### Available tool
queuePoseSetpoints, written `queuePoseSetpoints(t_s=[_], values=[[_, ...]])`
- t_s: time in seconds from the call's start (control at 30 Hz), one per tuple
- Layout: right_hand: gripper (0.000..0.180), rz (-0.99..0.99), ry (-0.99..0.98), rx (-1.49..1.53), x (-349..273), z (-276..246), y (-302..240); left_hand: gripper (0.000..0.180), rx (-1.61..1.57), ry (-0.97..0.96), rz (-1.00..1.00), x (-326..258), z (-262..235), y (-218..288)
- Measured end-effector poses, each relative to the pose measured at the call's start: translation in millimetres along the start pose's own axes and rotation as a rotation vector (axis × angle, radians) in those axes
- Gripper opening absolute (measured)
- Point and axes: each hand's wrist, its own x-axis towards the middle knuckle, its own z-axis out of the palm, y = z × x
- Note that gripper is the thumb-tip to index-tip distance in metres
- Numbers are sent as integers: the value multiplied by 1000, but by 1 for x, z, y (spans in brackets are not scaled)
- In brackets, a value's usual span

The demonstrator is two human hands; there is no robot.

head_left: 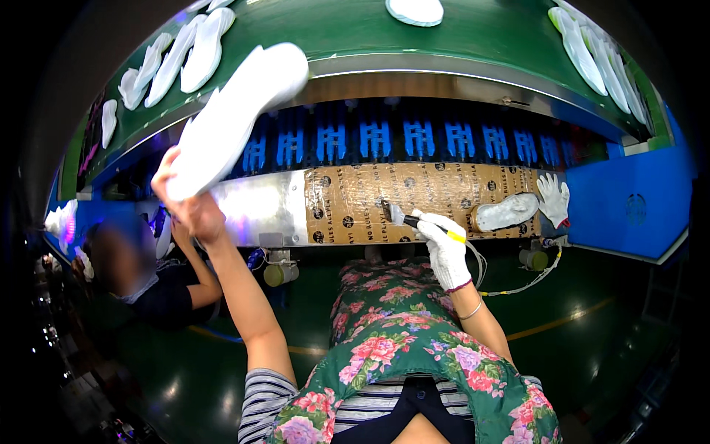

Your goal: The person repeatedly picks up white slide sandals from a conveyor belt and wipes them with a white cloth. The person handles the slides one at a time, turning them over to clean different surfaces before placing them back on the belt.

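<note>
My left hand (191, 201), bare, is raised at the left and grips a white shoe sole (237, 118) by its near end. The sole tilts up toward the green belt and is slightly blurred. In my right hand (446, 250), which wears a white knit glove, is a brush (414, 222) with a dark handle and yellow tape. Its bristles point left, over the cardboard-covered bench top (347, 207); I cannot tell whether they touch it. Right of that hand lies an oblong, whitish-topped piece (509, 212), perhaps a shallow dish. Beside it rests an empty white glove (553, 200).
Across the far side runs a green conveyor belt (340, 33) carrying several white soles (203, 52). Below its metal edge stand several blue clamp-like parts (375, 139). A blue panel (629, 200) bounds the right. Another person (170, 288) works at the left. A cable (525, 285) hangs near the front edge.
</note>
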Motion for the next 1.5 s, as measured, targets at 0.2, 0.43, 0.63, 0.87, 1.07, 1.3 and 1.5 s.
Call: queuePoseSetpoints(t_s=[0.2,0.43,0.63,0.87,1.07,1.3,1.5], values=[[20,-56,-136,116,1,28,-28,51,-26,477,-599,-57,1,55],[20,-123,-447,-287,-22,95,-50,71,-508,87,-1348,-198,56,16],[17,-118,-417,-435,-18,109,-50,114,-1226,-169,-1429,-229,82,55],[26,-722,-563,-783,0,114,-64,113,-1182,210,-1393,-182,119,55],[33,-1145,-482,-1131,10,114,-63,97,-766,-4,-1336,-192,138,43],[31,-908,-631,-925,-8,115,-66,93,-761,7,-1329,-198,124,27],[29,-1098,-562,-1041,-2,121,-63,101,-906,-42,-1300,-190,117,22]])
